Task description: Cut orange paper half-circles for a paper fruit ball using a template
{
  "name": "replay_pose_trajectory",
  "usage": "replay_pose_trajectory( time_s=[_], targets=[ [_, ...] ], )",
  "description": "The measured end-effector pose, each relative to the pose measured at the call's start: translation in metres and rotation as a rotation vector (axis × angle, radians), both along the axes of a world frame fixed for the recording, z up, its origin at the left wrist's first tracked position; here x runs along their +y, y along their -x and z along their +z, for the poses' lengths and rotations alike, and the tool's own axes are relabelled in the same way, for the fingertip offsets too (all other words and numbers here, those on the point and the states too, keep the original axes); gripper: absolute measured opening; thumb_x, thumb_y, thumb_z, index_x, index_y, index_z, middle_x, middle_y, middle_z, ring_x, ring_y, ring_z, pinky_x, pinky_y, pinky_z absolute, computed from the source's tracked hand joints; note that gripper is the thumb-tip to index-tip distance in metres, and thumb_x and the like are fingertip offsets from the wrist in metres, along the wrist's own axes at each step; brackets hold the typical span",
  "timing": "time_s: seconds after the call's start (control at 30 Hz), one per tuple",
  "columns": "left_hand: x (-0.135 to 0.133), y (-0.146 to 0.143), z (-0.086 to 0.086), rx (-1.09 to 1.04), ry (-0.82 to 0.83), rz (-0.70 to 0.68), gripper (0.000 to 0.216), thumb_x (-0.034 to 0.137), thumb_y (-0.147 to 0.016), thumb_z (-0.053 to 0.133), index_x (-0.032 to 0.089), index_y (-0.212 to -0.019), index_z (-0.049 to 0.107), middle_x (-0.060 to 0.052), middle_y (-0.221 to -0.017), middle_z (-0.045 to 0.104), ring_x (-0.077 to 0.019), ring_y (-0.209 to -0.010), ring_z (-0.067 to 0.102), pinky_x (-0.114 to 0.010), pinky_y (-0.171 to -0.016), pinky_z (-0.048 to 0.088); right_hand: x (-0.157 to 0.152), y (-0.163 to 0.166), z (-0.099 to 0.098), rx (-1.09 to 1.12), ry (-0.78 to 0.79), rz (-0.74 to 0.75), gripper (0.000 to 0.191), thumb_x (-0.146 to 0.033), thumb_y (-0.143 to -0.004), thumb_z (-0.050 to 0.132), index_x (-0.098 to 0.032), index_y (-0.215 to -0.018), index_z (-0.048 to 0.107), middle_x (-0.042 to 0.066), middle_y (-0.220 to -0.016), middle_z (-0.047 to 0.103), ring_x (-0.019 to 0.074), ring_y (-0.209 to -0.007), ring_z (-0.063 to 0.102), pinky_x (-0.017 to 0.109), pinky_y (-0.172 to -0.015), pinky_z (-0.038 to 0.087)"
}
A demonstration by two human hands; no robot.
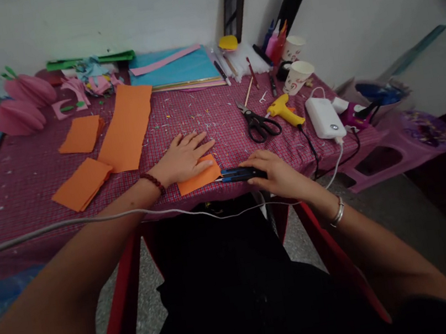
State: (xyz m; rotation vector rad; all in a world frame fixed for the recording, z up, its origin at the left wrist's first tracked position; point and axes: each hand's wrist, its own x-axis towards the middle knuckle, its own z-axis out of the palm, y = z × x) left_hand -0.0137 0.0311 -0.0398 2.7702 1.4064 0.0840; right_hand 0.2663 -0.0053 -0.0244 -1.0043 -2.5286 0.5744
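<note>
My left hand [188, 158] lies flat with its fingers spread, partly on a small orange paper piece [200, 180] near the table's front edge. In my right hand [276, 173] is a blue and black stapler [241, 174], its front end at the right edge of that orange paper. Whether its jaws are pressed together I cannot tell. To the left lie two small stacks of orange paper, one nearer [83, 185] and one farther [82, 135]. A long orange strip [127, 128] lies beside them.
Black scissors [261, 125], a yellow glue gun [285, 110] and a white power box [324, 117] lie to the right. Paper cups [298, 76] stand behind. Pink paper shapes [16, 115] sit at the back left. A grey cable [129, 212] crosses in front of my arms.
</note>
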Motion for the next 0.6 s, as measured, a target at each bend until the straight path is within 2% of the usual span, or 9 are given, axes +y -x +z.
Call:
replay_pose_trajectory(
  time_s=[0.13,0.27,0.6],
  targets=[
    [0.002,0.000,-0.001,-0.029,-0.001,0.011,0.056,0.050,-0.097,0.026,0.026,-0.147,0.034,-0.009,-0.156,0.028,-0.0284,-0.142,0.024,-0.048,-0.114,0.010,-0.005,-0.004,0.002,0.002,0.024,0.013,0.037,-0.019,-0.083,0.061,-0.022,-0.120,0.061,0.009,-0.104,0.060,0.0257,-0.100,0.056,0.046,-0.091,0.046],
    [0.002,0.000,-0.003,-0.040,-0.012,0.008,0.053,0.045,-0.098,0.023,0.024,-0.146,0.036,-0.009,-0.155,0.031,-0.0270,-0.142,0.025,-0.048,-0.114,0.012,-0.010,-0.010,0.002,0.001,0.028,0.000,0.035,-0.018,-0.084,0.061,-0.019,-0.119,0.061,0.010,-0.103,0.060,0.0254,-0.098,0.056,0.044,-0.089,0.046],
    [0.002,0.001,-0.003,-0.036,-0.022,0.007,0.052,0.042,-0.099,0.023,0.024,-0.147,0.034,-0.009,-0.154,0.033,-0.0271,-0.142,0.026,-0.048,-0.113,0.015,-0.025,0.013,-0.003,0.000,-0.012,-0.064,0.035,-0.019,-0.082,0.063,-0.019,-0.118,0.060,0.009,-0.103,0.060,0.0248,-0.097,0.055,0.043,-0.090,0.044]
  ],
)
